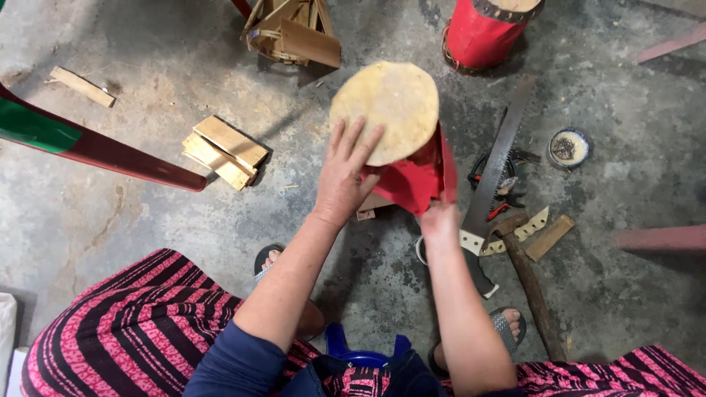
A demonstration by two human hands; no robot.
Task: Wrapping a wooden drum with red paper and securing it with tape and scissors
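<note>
**Hands on the drum**

Left hand (pixel 346 173) lies flat, fingers spread, on the tan skin head of the red drum (pixel 397 132) standing on the concrete floor (pixel 147 220). Right hand (pixel 440 219) pinches its red side flap. Handsaw (pixel 494 173) lies just right.
</note>
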